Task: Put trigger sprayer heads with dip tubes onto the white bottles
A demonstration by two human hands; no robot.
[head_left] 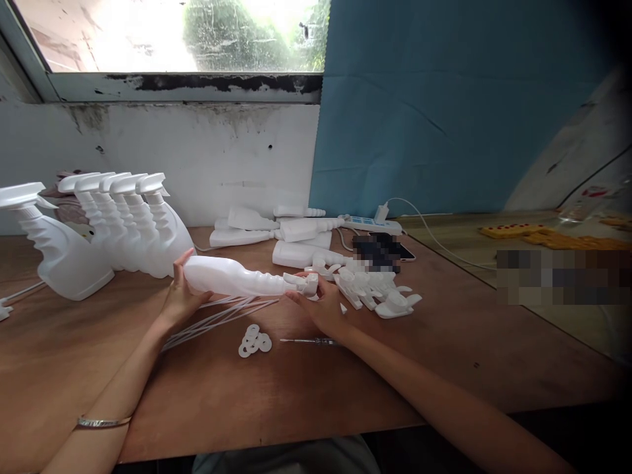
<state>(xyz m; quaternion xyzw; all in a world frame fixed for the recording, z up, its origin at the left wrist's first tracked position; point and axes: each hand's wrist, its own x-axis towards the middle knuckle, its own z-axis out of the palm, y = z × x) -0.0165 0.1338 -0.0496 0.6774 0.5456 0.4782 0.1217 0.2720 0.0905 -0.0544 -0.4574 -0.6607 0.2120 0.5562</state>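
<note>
A white plastic spray bottle [230, 276] lies on its side just above the wooden table [276, 388]. My left hand [182, 295] grips its base. My right hand [323, 307] is closed on the trigger spray head [305, 283] at the bottle's neck. Thin white dip tubes [217, 315] lie beneath the bottle. Small white washers [255, 343] and a slim screwdriver [309, 341] rest just in front of my hands.
Several assembled spray bottles [126, 224] stand in a row at the left. Bare bottles [276, 234] lie at the back, loose trigger heads [380, 293] to the right. A power strip [368, 224] and phone [390, 247] sit behind them.
</note>
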